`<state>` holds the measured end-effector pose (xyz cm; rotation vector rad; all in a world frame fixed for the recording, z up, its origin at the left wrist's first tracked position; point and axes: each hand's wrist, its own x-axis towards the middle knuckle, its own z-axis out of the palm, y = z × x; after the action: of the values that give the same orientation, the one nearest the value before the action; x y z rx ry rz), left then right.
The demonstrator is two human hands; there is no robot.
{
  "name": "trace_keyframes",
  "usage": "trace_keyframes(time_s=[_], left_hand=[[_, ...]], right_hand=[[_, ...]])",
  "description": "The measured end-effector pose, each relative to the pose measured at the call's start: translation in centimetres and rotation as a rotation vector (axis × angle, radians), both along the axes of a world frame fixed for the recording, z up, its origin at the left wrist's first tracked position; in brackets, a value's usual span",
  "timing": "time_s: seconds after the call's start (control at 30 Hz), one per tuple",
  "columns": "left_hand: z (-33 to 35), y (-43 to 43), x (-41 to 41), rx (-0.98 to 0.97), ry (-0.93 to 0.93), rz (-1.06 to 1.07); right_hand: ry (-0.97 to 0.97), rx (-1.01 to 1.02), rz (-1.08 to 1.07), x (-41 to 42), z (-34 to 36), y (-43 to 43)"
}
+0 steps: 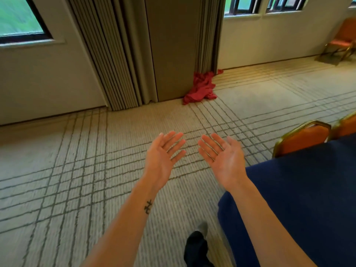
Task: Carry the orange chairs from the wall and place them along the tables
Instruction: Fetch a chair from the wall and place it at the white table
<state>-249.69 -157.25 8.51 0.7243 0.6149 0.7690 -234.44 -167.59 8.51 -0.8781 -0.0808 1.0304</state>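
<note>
Orange chair (304, 139) seemingly touching blue table (308, 189).

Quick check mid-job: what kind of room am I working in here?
Probably a hotel banquet or function room: a gold-framed orange chair at a navy-draped table, plaid-lined carpet, and a folded partition wall.

Beige folding partition (169, 47) standing against the wall (48, 78); windows (242, 4) flanking it, red cloth (201, 88) lying at its foot, grid carpet (77, 160) running out from it.
</note>
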Motion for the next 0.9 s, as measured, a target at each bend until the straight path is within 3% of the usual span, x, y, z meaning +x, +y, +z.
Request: trace_keyframes(time_s=[0.3,0.5,0.9], left_hand=[[0.0,19.8,12.6,0.028,0.010,0.028],[0.6,30.5,19.5,-0.092,-0.069,0.034],[-1.6,57.7,38.7,-0.148,-0.073,-0.143]], right_hand=[[0.065,0.035,0.042,13.3,-1.0,21.5],[0.081,0.027,0.058,20.7,-0.3,31.8],[0.074,0.004,-0.139,36.9,-1.5,55.5]])
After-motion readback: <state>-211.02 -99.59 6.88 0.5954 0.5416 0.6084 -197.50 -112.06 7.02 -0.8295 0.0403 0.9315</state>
